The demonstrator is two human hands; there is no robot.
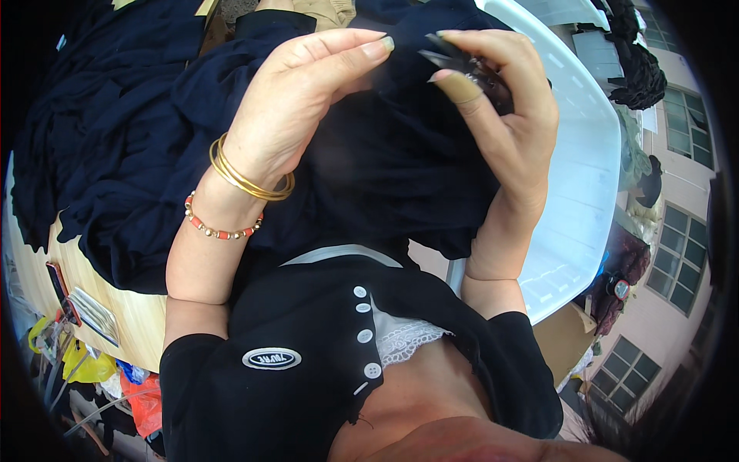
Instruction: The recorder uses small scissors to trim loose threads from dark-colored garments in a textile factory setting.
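My left hand (296,96) is raised over a heap of dark navy cloth (131,146), thumb and fingertips pressed together. Whatever lies in that pinch is too small to make out. Opposite it, my right hand (516,108) is closed around a pair of small dark thread snips (479,71). Their pointed blades face left, slightly apart, toward the left fingertips. A tan wrap covers part of the right thumb. The cloth spreads across the table (142,304) and over my lap, and hides most of the tabletop.
A large white plastic tub (577,177) stands close by my right arm. At the left table edge lie a phone-like red-edged object (60,289) and a stack of papers (94,316). Yellow (88,362) and red (144,404) plastic bags hang below. Dark cloth (639,73) sits beyond the tub.
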